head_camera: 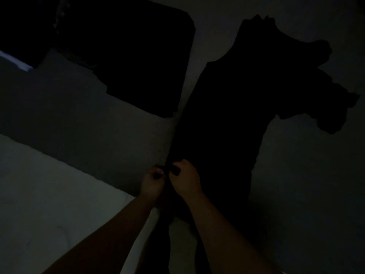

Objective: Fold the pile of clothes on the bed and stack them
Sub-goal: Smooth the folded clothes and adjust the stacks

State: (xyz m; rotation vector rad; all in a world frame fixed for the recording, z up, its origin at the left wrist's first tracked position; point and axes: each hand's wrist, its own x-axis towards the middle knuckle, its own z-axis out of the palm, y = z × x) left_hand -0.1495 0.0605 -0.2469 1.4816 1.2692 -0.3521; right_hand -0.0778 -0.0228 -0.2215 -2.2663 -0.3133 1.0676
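we see a dark garment (227, 119) spread flat on the bed, stretching toward one o'clock; a folded dark piece (128, 62) lies at eleven.

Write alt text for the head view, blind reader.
In very dim light, a person's left hand and right hand pinch the near left edge of a long dark garment spread across a pale bed. A second dark, flat rectangular item lies beyond it to the left.

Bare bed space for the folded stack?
Free: pale bed left of the hands, and the patch right of the long dark garment. Crowded: top left, around the dark piece; both hands grip the garment.
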